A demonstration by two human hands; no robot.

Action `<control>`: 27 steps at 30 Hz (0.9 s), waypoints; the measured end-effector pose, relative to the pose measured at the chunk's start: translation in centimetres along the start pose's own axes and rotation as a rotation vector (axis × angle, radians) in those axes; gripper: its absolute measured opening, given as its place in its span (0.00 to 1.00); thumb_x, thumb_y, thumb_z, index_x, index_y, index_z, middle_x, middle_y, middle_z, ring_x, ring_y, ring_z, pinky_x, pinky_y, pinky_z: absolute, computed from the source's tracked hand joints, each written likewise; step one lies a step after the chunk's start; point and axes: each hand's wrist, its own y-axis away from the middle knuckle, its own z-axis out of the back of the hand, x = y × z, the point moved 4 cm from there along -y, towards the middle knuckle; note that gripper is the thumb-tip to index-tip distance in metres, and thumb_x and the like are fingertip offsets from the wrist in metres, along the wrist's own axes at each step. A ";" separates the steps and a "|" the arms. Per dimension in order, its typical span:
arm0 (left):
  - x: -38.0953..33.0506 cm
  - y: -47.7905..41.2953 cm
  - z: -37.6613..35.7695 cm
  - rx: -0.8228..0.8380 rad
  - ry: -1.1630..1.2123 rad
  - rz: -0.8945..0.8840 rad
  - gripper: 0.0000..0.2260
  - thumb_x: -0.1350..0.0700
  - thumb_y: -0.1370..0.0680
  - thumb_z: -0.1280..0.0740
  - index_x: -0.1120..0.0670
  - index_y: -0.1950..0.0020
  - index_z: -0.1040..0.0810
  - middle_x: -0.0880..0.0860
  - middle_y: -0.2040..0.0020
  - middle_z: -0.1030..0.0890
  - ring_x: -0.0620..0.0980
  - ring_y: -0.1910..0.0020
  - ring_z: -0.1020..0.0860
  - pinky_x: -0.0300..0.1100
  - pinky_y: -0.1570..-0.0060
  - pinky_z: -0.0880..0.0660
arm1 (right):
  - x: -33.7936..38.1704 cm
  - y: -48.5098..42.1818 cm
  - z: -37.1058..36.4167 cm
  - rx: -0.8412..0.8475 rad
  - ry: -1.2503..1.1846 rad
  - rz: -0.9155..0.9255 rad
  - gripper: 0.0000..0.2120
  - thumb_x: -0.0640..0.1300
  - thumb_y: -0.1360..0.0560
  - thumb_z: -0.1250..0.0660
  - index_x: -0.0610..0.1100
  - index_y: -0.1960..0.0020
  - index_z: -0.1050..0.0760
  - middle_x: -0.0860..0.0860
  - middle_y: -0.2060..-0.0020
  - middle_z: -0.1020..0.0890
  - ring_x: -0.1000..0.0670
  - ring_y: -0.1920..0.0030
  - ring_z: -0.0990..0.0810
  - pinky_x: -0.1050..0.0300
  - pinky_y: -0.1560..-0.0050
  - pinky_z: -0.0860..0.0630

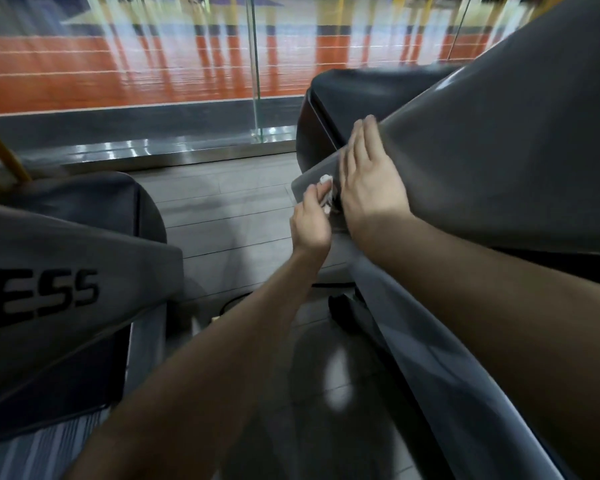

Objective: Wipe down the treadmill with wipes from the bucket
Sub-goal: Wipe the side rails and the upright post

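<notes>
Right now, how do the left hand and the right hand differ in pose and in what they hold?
The left hand curls its fingers round a crumpled white wipe; the right hand holds nothing. The left hand's fingers are bent; the right hand's lie straight and flat. Both are at the same grey treadmill panel.

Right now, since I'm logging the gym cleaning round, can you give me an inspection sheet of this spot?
Surface: grey treadmill panel, slanted; image too blurred to judge dirt.
Job's things: white wipe bunched against the panel's lower end; bucket not seen.
Clutter: nothing seen.
Hands: left hand grips the wipe with curled fingers; right hand lies flat on the panel.
Cables: nothing seen.
Surroundings: neighbouring machine lettered "ESS" at left, tiled floor, glass wall, orange track beyond.
</notes>
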 end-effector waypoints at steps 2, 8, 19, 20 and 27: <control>-0.8 0.5 -0.3 0.032 0.008 0.003 0.20 0.39 0.23 0.44 0.40 0.51 0.12 0.41 0.41 0.13 0.43 0.34 0.19 0.54 0.24 0.28 | 0.0 3.1 -0.1 -0.028 -0.163 0.046 0.38 0.59 0.13 0.54 0.31 0.16 0.56 0.28 0.18 0.53 0.27 0.17 0.58 0.30 0.18 0.63; -1.1 2.5 -0.4 0.021 -0.092 0.028 0.19 0.37 0.31 0.39 0.38 0.52 0.11 0.50 0.41 0.12 0.55 0.36 0.17 0.60 0.29 0.24 | 1.3 18.6 -2.7 -0.024 -0.593 0.166 0.35 0.50 0.16 0.45 0.26 0.19 0.46 0.26 0.20 0.46 0.29 0.17 0.50 0.33 0.17 0.57; -6.2 12.1 -2.5 0.071 -0.294 -0.140 0.19 0.63 0.24 0.25 0.36 0.48 0.14 0.39 0.53 0.12 0.38 0.51 0.14 0.50 0.40 0.17 | -1.6 29.3 -6.1 0.058 -1.171 -0.157 0.18 0.51 0.27 0.26 0.42 0.42 0.15 0.44 0.38 0.16 0.40 0.27 0.24 0.41 0.21 0.33; -7.0 12.9 -2.8 0.075 -0.288 -0.186 0.17 0.62 0.24 0.24 0.38 0.47 0.14 0.39 0.53 0.12 0.36 0.53 0.15 0.48 0.41 0.17 | -2.2 29.4 -6.0 0.049 -1.162 -0.165 0.18 0.52 0.25 0.28 0.43 0.39 0.15 0.45 0.36 0.16 0.41 0.25 0.26 0.42 0.19 0.36; -11.8 17.6 -4.6 0.057 -0.340 -0.414 0.15 0.66 0.27 0.22 0.50 0.45 0.14 0.43 0.51 0.13 0.36 0.54 0.15 0.35 0.47 0.18 | -6.3 31.9 -5.0 0.036 -1.176 -0.193 0.18 0.56 0.20 0.36 0.48 0.36 0.20 0.50 0.38 0.19 0.45 0.29 0.27 0.46 0.22 0.36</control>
